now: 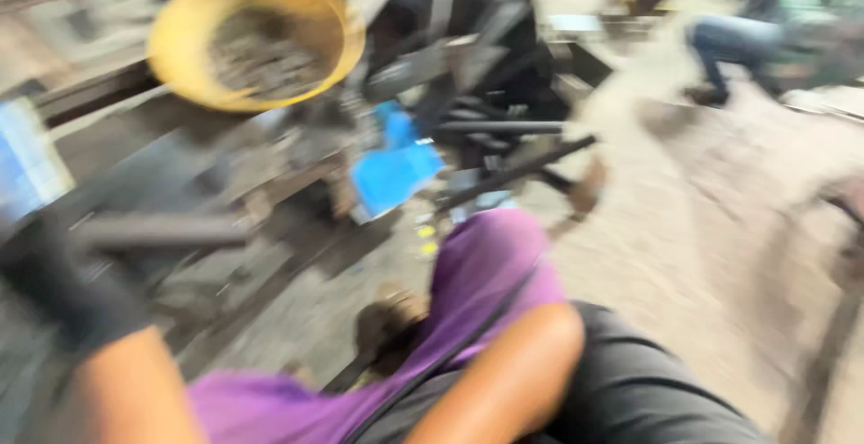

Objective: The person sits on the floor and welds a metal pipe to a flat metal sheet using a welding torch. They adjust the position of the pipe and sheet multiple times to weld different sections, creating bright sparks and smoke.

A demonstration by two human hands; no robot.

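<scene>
Frame was heavily motion-blurred. Dusty grey concrete floor filled the right side. A heap of dark metal bars and scrap parts lay across the upper middle, with one long dark rod sticking out toward the right. A round yellow pan holding grey gritty debris sat upper left, tilted toward the camera. A purple cloth draped over the person's lap, beside a black-clad knee. A second person in blue trousers crouched top right, well apart. A crumpled blue plastic piece lay among the scrap, below the pan and to its right.

Left hand, in a dark glove, was at the left edge, closed round a thick grey metal bar that ran right from it. Right hand sat low centre behind the purple cloth, mostly hidden and smeared; couldn't tell if it was clenched or released, or whether it gripped anything.
</scene>
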